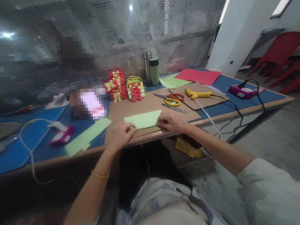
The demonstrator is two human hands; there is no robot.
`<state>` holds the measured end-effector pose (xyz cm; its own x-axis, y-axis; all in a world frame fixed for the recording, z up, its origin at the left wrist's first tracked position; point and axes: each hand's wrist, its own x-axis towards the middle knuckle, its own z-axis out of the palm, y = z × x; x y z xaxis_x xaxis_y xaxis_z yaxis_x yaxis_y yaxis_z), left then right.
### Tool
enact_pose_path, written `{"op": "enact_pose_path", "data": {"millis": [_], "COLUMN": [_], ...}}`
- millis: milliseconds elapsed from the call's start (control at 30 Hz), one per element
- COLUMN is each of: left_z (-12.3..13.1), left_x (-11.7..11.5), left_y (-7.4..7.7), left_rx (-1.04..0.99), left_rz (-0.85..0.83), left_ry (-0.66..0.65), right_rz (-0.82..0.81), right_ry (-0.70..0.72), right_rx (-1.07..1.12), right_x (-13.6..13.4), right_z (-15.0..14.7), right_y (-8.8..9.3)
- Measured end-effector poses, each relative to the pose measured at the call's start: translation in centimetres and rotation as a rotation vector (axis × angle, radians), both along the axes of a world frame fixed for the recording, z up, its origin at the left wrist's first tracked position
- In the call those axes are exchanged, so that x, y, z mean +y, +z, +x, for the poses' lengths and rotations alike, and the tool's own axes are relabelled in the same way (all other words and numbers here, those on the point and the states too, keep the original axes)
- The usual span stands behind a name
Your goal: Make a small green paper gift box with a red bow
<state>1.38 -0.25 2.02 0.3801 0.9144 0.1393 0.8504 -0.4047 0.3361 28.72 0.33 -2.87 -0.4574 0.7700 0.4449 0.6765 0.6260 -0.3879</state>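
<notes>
A pale green paper piece point(144, 119) lies on the brown cardboard point(149, 106) at the table's front edge. My left hand point(123, 132) closes its fingers on the paper's left end. At the right end, my right hand point(171, 122) grips it with bent fingers. Beyond my right hand lie orange-handled scissors point(175, 97), yellow-handled scissors point(172, 102) and a grey blade point(175, 108). Long green paper strips point(88, 137) rest left of my left hand.
Red boxes with bows point(117, 85), green boxes point(135, 88) and a green bottle point(154, 72) stand behind. A yellow glue gun point(198, 94) lies right, near a purple power strip point(242, 91). Another purple unit point(62, 135) sits left. Red paper point(200, 76) lies at the back.
</notes>
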Motion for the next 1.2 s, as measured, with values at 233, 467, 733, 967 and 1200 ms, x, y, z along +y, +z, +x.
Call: {"op": "enact_pose_path", "data": {"millis": [233,467,733,967,1200], "left_z": [1.3,2.1,2.7,2.5,2.6], "left_x": [-0.1,0.3,1.0,1.6,1.0], "left_y": [1.4,2.2,2.1,1.6,1.9], "left_rx": [0.070,0.099,0.187,0.206,0.237], "left_rz": [-0.085,-0.181,-0.214,-0.179,-0.120], "left_ry": [0.133,0.146,0.146,0.140,0.110], "right_rz": [-0.258,-0.362,-0.371,-0.404,-0.314], "right_ry": [-0.155,-0.183,-0.231,-0.277,-0.140], "right_rx": [-0.170,-0.269,-0.303,-0.266,-0.255], "right_x": [0.7,0.6,0.6,0.9,1.4], "right_z": [-0.6,-1.2,-1.0,-0.9,0.3], "right_y": [1.9,4.3,4.4,4.2,3.2]}}
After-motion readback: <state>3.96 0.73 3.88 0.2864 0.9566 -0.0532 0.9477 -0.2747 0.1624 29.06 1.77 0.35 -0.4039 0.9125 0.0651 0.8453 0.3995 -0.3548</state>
